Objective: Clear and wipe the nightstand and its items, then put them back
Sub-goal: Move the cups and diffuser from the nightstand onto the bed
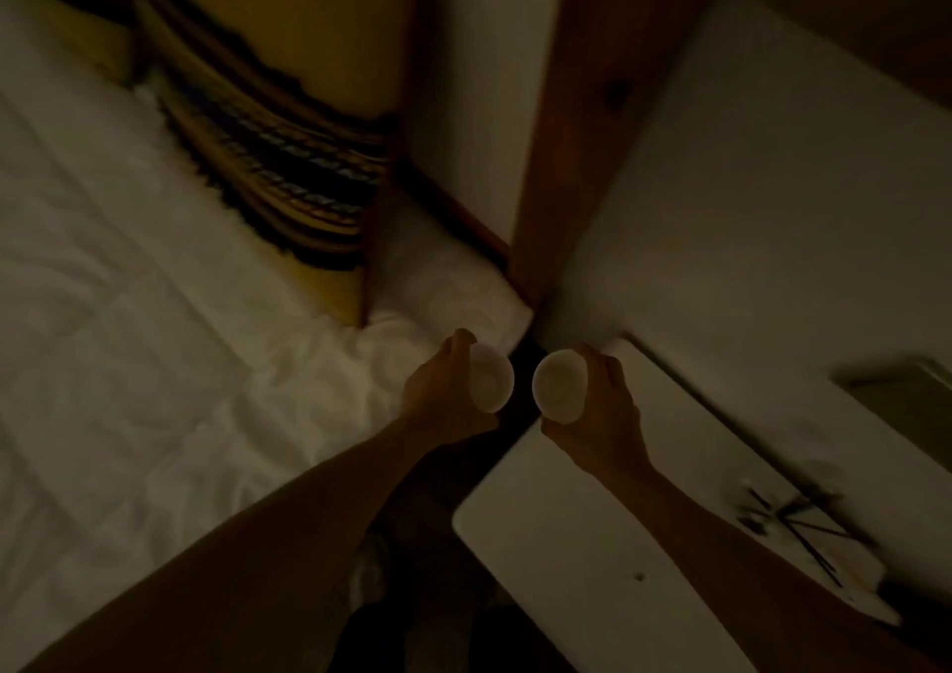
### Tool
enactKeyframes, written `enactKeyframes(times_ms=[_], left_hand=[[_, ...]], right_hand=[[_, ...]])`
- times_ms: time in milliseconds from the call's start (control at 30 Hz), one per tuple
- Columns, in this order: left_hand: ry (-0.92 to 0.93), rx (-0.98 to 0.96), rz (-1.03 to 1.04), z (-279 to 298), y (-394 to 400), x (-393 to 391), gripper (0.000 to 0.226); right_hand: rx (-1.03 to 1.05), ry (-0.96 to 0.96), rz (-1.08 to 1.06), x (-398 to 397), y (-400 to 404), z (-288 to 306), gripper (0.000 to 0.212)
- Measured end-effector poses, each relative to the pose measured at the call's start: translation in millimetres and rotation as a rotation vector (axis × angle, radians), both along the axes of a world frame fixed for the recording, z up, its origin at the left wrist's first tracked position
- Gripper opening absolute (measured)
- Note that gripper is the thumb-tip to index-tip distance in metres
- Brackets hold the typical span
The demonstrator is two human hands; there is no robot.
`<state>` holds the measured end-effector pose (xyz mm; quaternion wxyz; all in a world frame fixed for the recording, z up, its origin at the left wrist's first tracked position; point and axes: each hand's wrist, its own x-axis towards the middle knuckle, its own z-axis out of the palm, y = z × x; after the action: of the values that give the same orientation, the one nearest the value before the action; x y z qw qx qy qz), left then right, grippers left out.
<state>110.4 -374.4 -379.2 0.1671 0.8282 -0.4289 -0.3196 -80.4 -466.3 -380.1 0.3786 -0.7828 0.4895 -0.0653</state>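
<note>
A pale round object (492,383) is gripped in the left hand (448,394) over the bed's (154,312) edge. To its right, a second one (559,386) is clasped by the right hand (600,404) above the nightstand's (592,543) corner. Both are judged small, light, smooth and possibly breakable, best cupped around the sides.

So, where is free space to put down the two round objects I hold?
The white bed cover beside the left hand is bare. The near part of the nightstand top under the right hand is bare too. Its far right end is crowded by dark thin items.
</note>
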Motion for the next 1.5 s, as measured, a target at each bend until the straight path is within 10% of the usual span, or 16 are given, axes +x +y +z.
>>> enactKeyframes(times_ms=[633, 1500], left_hand=[[-0.072, 0.059, 0.769, 25, 281, 223, 0.092], [-0.05, 0.178, 0.664, -35, 276, 233, 0.127]], right_hand=[[0.126, -0.037, 0.689, 327, 175, 24, 0.096], [0.029, 0.202, 0.776, 357, 197, -36, 0.111]])
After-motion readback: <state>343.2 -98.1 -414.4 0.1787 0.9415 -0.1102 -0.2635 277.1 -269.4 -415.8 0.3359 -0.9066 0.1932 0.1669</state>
